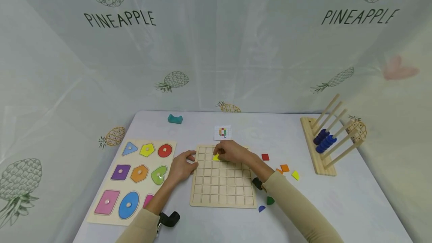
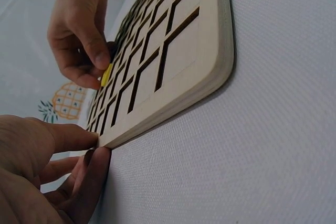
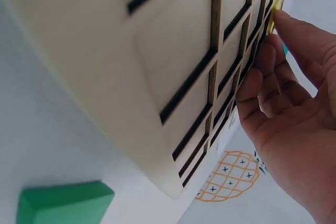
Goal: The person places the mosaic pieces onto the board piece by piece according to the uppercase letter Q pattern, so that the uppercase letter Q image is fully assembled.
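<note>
A pale wooden grid board (image 1: 223, 186) with rows of square recesses lies mid-table. My right hand (image 1: 233, 150) is over its upper part, with thumb and fingers pinching a small yellow piece (image 1: 216, 157) at the grid. In the right wrist view, the thumb of this right hand (image 3: 294, 77) presses on the yellow piece (image 3: 275, 11), whose full shape is partly hidden. My left hand (image 1: 182, 166) rests at the board's left side. Fingertips of the left hand (image 2: 58, 166) touch the edge in the left wrist view, thumb and forefinger spread along it.
Behind the board lies a pattern card (image 1: 222, 132); a teal block (image 1: 175, 119) is farther left. A shape puzzle (image 1: 135, 181) occupies the left. Right of the board are a red square (image 1: 265, 157), an orange piece (image 1: 285, 168) and other loose pieces. A pegged wooden stand (image 1: 318, 149) holds blue rings.
</note>
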Demonstrator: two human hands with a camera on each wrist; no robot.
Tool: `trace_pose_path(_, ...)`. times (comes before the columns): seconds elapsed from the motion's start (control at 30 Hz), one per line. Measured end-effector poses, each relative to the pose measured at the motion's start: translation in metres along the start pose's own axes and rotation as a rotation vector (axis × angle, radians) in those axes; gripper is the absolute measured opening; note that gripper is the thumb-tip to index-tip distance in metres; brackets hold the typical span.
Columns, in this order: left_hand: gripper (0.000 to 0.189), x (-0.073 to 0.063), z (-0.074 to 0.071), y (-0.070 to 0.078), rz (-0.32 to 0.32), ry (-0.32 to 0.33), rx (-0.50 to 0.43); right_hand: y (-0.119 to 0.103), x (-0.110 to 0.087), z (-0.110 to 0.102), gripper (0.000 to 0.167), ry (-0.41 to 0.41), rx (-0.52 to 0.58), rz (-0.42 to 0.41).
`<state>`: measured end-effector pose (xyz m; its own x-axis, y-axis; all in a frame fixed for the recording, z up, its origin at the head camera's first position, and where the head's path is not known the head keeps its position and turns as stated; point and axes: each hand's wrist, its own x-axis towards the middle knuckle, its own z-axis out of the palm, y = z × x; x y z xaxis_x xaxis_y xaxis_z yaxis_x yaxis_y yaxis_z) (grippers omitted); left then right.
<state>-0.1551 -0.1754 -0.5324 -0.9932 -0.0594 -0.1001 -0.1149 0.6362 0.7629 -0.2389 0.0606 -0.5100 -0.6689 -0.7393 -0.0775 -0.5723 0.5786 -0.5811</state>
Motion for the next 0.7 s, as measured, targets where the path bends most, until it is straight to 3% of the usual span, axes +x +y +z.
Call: trace_pose_path(0.7,0.047,-0.002,0.001,0.0,0.002,0.0,-0.012,0.001,-0.013,-0.004,0.015,-0.012,0.002,0.039)
